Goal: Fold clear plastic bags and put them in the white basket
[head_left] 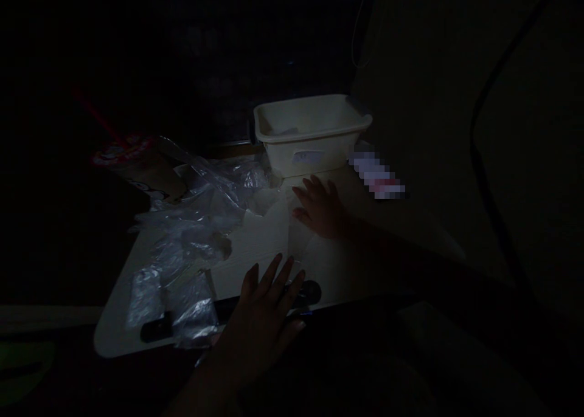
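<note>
In dim light, my left hand [264,313] reaches in from the bottom with its fingers spread and holds nothing. It hovers over or rests on a long black object [228,307] with rounded ends near the front edge of the white table [260,241]; I cannot tell whether they touch. Farther back, my right hand [322,209] is spread, palm down, with nothing in it. Just beyond its fingertips stands a cream plastic basin [314,128] with a small label on its front. Crumpled clear plastic bags [196,228] lie to the left of both hands.
At the left back stands a cup [152,174] with a red straw [100,114], among the bags. A blurred-out flat item [376,175] lies right of the basin. A dark cable [477,137] hangs at the right. Something green [22,368] shows at the lower left.
</note>
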Demonstrator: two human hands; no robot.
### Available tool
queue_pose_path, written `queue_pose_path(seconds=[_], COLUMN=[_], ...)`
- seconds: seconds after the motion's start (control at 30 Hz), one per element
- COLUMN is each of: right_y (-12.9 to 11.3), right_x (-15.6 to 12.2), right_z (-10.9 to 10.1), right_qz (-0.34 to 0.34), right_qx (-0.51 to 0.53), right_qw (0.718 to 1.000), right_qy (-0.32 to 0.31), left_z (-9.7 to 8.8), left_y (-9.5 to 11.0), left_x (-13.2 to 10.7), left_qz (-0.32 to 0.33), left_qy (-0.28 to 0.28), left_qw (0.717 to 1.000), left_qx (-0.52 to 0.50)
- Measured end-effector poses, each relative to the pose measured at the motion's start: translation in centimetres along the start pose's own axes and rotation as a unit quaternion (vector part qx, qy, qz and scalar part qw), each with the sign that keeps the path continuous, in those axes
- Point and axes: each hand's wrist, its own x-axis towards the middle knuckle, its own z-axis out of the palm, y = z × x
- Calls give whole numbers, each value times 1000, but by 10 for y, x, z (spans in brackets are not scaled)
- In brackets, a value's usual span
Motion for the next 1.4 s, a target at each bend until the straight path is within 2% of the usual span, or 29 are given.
queue_pose_path(seconds=[0.13,0.4,0.53,0.63,0.77,0.9,1.0,1.17,1.4], right_y=[-1,17,23,30,48,60,62,60,62], right_x=[-4,14,15,9,-10,-31,-38,-40,-38], right_z=[5,8,0,-15,-33,-37,-39,-44,-39], right_qz=[-13,27,56,65,88,170,198,199,157], right_qx=[-13,-33,-22,-14,4,21,38,101,122], right_qw=[1000,999,998,998,992,973,960,951,961], right_qy=[-2,15,18,-8,-94,-153,-192,-215,-195], left_z=[0,1,1,2,4,5,3,-5,-7], left_y=[0,0,1,0,0,0,0,-1,-4], left_x=[-1,-1,-1,-1,-2,-3,-3,-3,-5], left_qz=[0,4,3,3,-1,1,-4,-21,-41], left_qy=[0,5,18,26,33,33,26,22,46], left_qw=[1000,1000,1000,999,999,999,999,999,992], left_qx=[2,13,23,26,34,34,27,-25,-108])
